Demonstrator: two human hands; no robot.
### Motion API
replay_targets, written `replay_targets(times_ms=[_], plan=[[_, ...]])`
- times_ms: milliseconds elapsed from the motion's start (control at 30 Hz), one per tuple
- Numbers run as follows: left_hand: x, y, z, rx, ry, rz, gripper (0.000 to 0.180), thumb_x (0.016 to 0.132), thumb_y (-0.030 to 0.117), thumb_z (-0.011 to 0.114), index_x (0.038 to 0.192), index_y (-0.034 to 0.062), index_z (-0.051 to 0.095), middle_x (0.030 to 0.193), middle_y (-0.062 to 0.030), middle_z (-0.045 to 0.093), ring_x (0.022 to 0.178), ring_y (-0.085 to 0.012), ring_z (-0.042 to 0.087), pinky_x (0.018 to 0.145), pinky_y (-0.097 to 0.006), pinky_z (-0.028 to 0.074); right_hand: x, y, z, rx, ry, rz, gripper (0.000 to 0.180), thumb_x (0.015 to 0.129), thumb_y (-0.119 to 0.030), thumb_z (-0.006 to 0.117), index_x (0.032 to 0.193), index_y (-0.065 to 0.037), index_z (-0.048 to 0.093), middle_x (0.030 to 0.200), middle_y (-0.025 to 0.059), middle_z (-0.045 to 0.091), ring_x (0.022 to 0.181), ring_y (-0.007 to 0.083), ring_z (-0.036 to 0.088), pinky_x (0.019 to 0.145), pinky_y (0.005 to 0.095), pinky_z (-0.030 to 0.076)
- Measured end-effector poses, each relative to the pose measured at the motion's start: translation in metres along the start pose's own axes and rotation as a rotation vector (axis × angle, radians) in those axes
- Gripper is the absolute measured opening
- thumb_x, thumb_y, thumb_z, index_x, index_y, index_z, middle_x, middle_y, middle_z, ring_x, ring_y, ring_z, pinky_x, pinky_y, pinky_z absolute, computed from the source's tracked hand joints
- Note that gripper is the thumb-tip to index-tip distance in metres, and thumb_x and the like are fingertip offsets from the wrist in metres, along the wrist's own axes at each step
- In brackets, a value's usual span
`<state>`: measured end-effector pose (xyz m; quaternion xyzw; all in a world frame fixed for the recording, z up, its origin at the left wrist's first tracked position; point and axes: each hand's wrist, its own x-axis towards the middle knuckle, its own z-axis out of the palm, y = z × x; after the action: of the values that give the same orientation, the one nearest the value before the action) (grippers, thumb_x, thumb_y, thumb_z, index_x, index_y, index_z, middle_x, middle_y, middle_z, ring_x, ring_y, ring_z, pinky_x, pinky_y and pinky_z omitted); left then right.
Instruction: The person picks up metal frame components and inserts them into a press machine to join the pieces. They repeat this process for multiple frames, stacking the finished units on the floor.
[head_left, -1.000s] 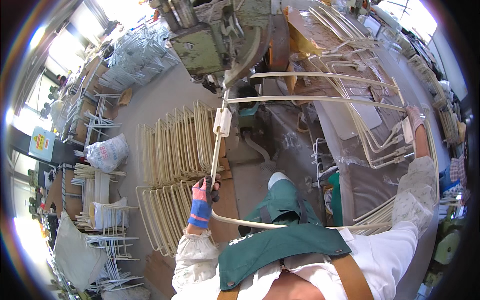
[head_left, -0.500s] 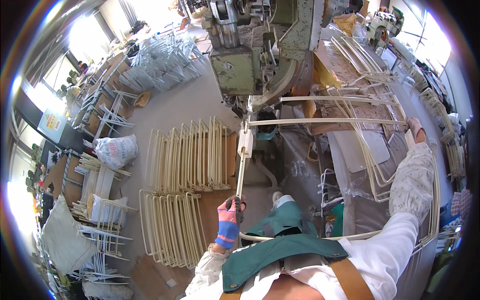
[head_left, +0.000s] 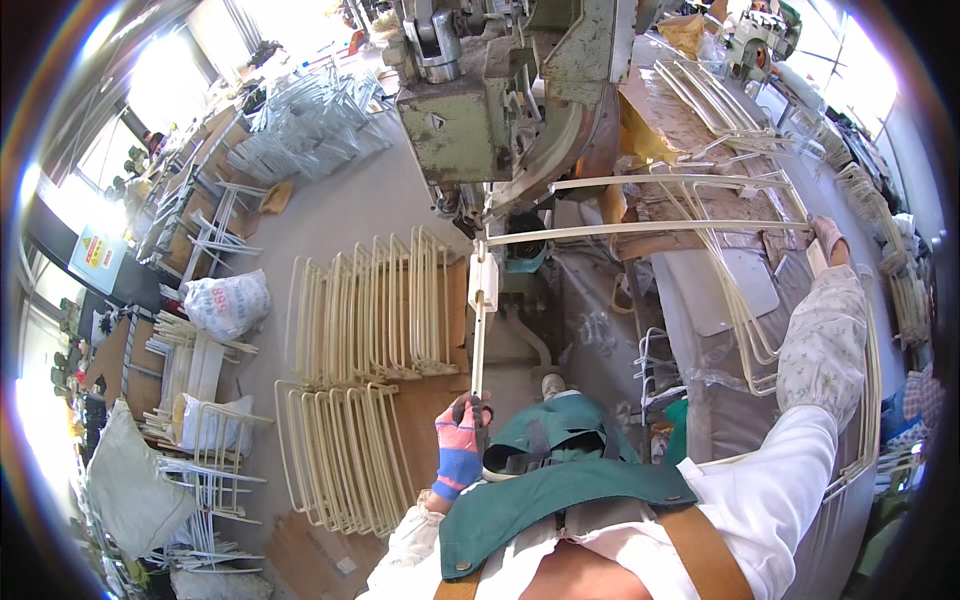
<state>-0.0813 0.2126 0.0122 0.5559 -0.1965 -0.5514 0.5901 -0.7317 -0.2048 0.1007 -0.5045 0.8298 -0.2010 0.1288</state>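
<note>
Below the green machine, head view:
Landmark: a worn green press machine (head_left: 470,120) stands at the top middle, and every place here is told from it.
Frame: a cream bent metal tube frame (head_left: 640,231) meets the machine at its lower right corner; one leg runs straight down from there toward the person, another runs out to the right.
Left hand: the left hand (head_left: 462,430), in a pink and blue glove, is well below the machine, fingers wrapped tight round the lower end of the frame's downward leg.
Right hand: the right hand (head_left: 828,238), gloved and in a patterned sleeve cover, is far right of the machine at the frame's outer end; it touches the tube, but how its fingers are set I cannot tell.
Bracket: a pale flat plate (head_left: 483,281) sits on the downward leg, just under the machine.
Floor stacks: rows of cream frames (head_left: 370,320) lie flat, below and left of the machine.
Right bench: more cream frames (head_left: 730,290) are piled on a grey table right of the machine, under the held frame.
Sack: a white printed sack (head_left: 228,303) lies far left of the stacks.
Apron: a green apron (head_left: 560,470) is directly below the machine.
</note>
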Motion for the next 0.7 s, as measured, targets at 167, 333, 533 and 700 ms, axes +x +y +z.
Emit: replay_targets(times_ms=[167,333,533,700], plan=[[-0.002,0.012,0.003,0.015,0.004,-0.024,0.023,0.091,0.018,0.045,0.102,0.0006,0.055,0.063,0.0025,0.047,0.045,-0.0004,0.033,0.038,-0.015,0.023,-0.049,0.001,-0.034,0.489,-0.136,0.132,0.017,0.077,-0.020,0.049,0.069,-0.005,0.052,0.050,0.0065,0.045,0.040,0.0207,0.044,0.040,0.0377,0.036],[0.003,0.017,-0.003,0.060,-0.014,0.040,0.023,0.089,0.018,0.049,0.100,-0.0010,0.056,0.066,0.0023,0.049,0.052,-0.0009,0.036,0.042,-0.015,0.025,-0.100,0.024,-0.039,0.722,-0.021,0.049,0.023,0.077,-0.032,0.052,0.067,-0.011,0.050,0.053,0.0015,0.042,0.044,0.0164,0.038,0.043,0.0323,0.033],[0.032,0.002,0.006,0.104,-0.162,-0.075,0.017,0.088,0.014,0.050,0.092,-0.0004,0.059,0.063,0.0034,0.050,0.052,-0.0023,0.039,0.045,-0.016,0.029,-0.089,0.245,-0.093,0.506,0.037,0.236,0.022,0.084,-0.033,0.049,0.083,-0.012,0.054,0.066,0.0044,0.048,0.062,0.0183,0.046,0.057,0.0326,0.039],[0.076,-0.004,0.012,0.586,-0.148,0.277,0.015,0.085,0.009,0.053,0.087,-0.0031,0.060,0.062,0.0000,0.055,0.053,-0.0044,0.047,0.047,-0.019,0.038,-0.190,0.166,-0.079,0.432,0.201,0.253,0.030,0.081,-0.036,0.055,0.072,-0.007,0.050,0.051,0.0039,0.041,0.048,0.0183,0.044,0.045,0.0316,0.036]])
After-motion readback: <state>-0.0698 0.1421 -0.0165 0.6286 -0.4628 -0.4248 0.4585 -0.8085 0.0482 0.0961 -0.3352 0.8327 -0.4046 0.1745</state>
